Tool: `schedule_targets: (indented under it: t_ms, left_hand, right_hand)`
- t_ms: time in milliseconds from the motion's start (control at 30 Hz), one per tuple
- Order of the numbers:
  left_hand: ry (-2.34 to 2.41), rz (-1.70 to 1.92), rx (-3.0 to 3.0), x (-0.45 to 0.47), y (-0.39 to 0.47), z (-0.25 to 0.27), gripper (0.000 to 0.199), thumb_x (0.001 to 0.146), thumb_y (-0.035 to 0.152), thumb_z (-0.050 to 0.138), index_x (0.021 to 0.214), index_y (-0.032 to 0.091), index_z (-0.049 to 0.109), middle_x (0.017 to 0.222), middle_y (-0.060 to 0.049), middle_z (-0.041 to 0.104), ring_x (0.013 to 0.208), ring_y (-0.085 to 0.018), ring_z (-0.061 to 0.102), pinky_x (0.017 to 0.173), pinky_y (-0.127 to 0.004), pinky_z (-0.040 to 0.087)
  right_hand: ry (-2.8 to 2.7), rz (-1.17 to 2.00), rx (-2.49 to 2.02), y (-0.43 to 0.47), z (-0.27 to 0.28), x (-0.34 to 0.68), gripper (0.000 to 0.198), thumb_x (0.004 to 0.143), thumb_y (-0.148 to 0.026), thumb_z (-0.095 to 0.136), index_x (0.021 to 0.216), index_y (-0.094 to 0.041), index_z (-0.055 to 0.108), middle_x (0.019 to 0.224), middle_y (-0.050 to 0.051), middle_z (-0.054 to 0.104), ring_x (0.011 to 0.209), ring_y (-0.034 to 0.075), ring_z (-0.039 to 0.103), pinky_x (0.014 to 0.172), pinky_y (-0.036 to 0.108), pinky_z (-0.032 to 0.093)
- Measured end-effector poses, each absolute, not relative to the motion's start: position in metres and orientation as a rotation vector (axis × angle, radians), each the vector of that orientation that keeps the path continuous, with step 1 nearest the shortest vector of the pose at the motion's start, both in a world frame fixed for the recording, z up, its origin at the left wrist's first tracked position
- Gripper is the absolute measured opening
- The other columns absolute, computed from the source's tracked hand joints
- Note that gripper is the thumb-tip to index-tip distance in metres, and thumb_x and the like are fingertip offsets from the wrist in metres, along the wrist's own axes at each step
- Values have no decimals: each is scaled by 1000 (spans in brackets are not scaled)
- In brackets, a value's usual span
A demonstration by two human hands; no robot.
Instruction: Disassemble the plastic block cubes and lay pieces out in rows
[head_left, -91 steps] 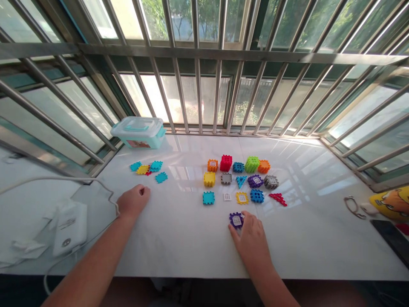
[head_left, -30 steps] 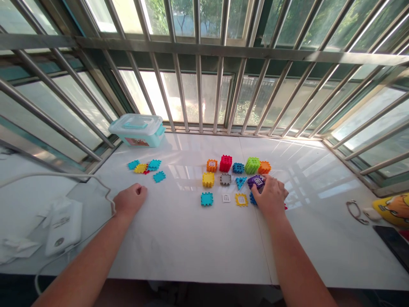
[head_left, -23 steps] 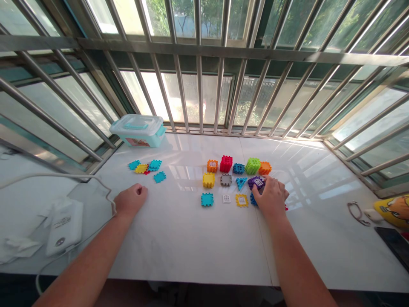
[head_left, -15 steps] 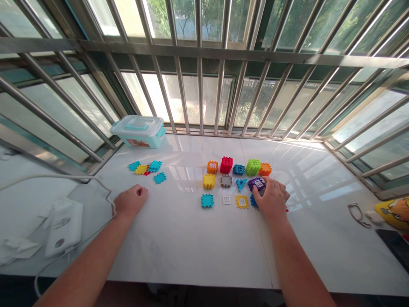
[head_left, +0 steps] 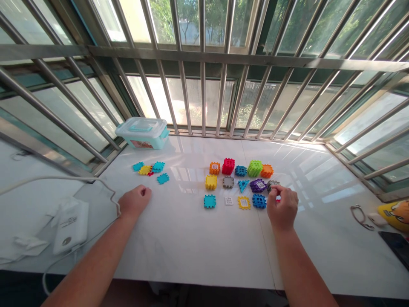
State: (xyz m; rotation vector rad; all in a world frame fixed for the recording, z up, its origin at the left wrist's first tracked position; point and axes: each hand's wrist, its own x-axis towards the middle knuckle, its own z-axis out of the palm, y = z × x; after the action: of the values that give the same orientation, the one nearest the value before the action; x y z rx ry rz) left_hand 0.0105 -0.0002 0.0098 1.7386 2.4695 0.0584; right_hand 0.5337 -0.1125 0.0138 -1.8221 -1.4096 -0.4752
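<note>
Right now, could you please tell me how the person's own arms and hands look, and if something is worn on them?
The left hand and right hand are ungloved. The left forearm and right forearm are bare, with no sleeve, watch or bracelet visible. Some fingers are hidden, so I cannot rule out rings.

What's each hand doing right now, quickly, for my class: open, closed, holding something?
Left hand: closed in a loose fist, nothing visible in it.
Right hand: curled by the grey stack; whether it holds anything cannot be told.
</note>
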Motion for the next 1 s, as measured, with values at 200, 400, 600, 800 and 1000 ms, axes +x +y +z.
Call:
schedule_targets:
  t_ms: [200,400,600,800,1000]
  left_hand:
    - [2463,93,1739,8,-1,7,39,98,50,41,86,26,69,87,-10,75,81,-30,68,64,-32,33]
    - [2455,87,1752,6,-1,5,39,98,50,41,86,27,69,90,-11,76,83,-30,68,65,-32,33]
    - [2414,112,1819,2,-2,0,42,100,51,37,87,26,68,92,-12,76,83,-30,68,64,-32,32]
    - [2372,64,1825,2,-1,3,40,100,52,38,93,26,68,93,-12,76,87,-31,71,67,-32,38]
    - [2291,258,1756,16,8,11,44,97,61,47,117,26,65,103,-11,78,94,-31,73,71,-34,44]
  right_hand:
    - [-1943,-157,-1602,-135,3,449,21,103,-26,49,103,-24,71,93,9,71,96,26,62,95,41,40]
    - [-2601,148,-1128,-156,-19,365,13,98,-22,54,91,-24,64,75,1,65,71,17,53,74,36,28]
    - [-2445,254,-1442,-147,-17,354,9,98,-19,54,91,-22,59,78,0,68,70,15,56,72,35,24]
    - [-2435,255,-1514,-147,-13,354,5,97,-21,57,92,-22,58,80,0,71,70,16,59,70,35,23]
    - [-2449,270,-1526,-144,-11,354,6,98,-21,57,92,-22,57,81,0,72,69,16,60,69,34,23]
